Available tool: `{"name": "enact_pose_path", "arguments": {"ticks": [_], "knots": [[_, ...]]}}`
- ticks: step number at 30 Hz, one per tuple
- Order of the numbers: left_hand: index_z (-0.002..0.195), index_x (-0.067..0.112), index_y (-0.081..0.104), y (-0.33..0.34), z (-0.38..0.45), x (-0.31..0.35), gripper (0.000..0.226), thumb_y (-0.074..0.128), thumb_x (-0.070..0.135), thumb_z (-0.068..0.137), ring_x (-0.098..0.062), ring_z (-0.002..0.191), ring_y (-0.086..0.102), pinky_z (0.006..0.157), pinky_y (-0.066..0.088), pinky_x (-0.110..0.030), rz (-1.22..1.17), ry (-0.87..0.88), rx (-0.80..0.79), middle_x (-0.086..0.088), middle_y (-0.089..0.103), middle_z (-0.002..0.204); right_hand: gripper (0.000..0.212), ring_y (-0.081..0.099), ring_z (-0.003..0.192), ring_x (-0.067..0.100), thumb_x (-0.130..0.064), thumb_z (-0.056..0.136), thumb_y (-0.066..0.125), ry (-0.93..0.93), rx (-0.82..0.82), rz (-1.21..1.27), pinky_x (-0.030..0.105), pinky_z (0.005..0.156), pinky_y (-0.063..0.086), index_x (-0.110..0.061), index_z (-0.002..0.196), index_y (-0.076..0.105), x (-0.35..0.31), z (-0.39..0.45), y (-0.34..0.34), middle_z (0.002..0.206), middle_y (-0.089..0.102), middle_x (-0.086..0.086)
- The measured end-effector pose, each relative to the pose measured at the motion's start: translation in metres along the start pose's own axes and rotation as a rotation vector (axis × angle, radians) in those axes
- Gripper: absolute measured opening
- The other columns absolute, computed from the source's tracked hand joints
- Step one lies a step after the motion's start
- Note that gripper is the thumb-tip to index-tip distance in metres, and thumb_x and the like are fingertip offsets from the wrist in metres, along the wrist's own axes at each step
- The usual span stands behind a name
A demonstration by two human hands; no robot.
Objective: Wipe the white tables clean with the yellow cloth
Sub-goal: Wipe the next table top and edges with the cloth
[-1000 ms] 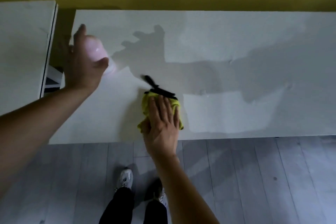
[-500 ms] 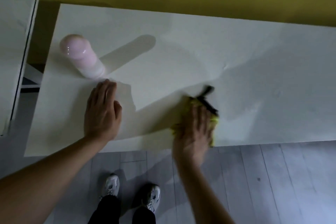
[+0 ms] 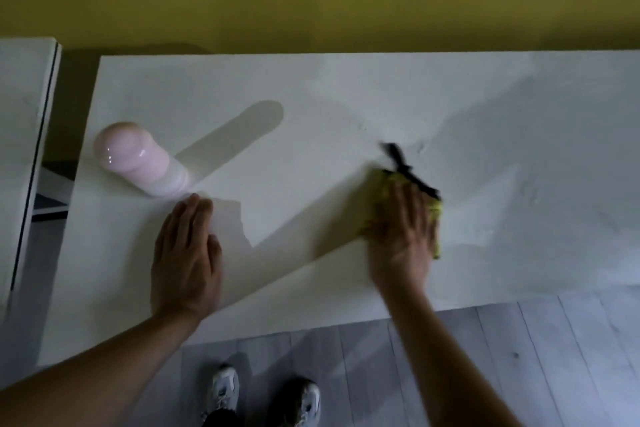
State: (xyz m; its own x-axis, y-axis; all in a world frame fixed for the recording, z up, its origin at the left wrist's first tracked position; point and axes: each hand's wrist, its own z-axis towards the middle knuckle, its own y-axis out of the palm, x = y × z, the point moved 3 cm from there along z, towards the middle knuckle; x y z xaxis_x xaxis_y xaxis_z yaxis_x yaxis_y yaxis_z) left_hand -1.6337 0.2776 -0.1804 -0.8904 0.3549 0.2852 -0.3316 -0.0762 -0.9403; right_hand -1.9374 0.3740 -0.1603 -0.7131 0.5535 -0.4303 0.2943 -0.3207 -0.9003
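A yellow cloth (image 3: 381,198) with a black strap lies on the long white table (image 3: 346,107), right of its middle. My right hand (image 3: 403,236) presses flat on the cloth and covers most of it. My left hand (image 3: 187,253) rests palm down on the table near its front left, fingers together, holding nothing. A pink bottle (image 3: 138,159) stands just beyond my left fingertips, apart from them.
A second white table (image 3: 20,121) stands at the left, separated by a narrow gap. A yellow wall runs behind both tables. Grey plank floor (image 3: 519,357) and my shoes (image 3: 225,388) lie below the front edge.
My left hand let go of the pink bottle and came down flat on the table. My right hand slid the cloth to the right.
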Motion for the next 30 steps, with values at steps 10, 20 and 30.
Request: {"name": "enact_pose_path", "arguments": {"ticks": [10, 20, 30], "knots": [[0.153, 0.002, 0.044, 0.002, 0.000, 0.001, 0.056, 0.036, 0.018, 0.100, -0.036, 0.151, 0.035, 0.124, 0.029, -0.050, -0.019, -0.025, -0.019, -0.018, 0.041, 0.161, 0.071, 0.007, 0.155, 0.024, -0.029, 0.092, 0.048, -0.004, -0.015, 0.039, 0.049, 0.124, 0.008, -0.021, 0.159, 0.024, -0.088, 0.001, 0.048, 0.166, 0.018, 0.005], [0.153, 0.002, 0.044, -0.001, 0.001, 0.001, 0.056, 0.037, 0.018, 0.101, -0.033, 0.152, 0.031, 0.126, 0.023, -0.044, 0.005, -0.061, -0.058, -0.017, 0.040, 0.162, 0.064, 0.026, 0.151, 0.024, -0.028, 0.089, 0.054, -0.419, -0.112, 0.132, 0.051, 0.120, 0.021, -0.019, 0.151, 0.044, -0.141, 0.006, 0.068, 0.159, 0.037, 0.007], [0.158, 0.006, 0.037, 0.001, 0.002, 0.001, 0.059, 0.035, 0.019, 0.100, -0.029, 0.156, 0.027, 0.129, 0.016, -0.039, 0.009, -0.056, -0.053, -0.013, 0.034, 0.166, 0.069, 0.011, 0.154, 0.024, -0.038, 0.093, 0.042, 0.259, 0.098, 0.001, 0.049, 0.124, 0.005, -0.019, 0.157, 0.028, -0.054, 0.076, 0.039, 0.166, 0.020, 0.007]]}}
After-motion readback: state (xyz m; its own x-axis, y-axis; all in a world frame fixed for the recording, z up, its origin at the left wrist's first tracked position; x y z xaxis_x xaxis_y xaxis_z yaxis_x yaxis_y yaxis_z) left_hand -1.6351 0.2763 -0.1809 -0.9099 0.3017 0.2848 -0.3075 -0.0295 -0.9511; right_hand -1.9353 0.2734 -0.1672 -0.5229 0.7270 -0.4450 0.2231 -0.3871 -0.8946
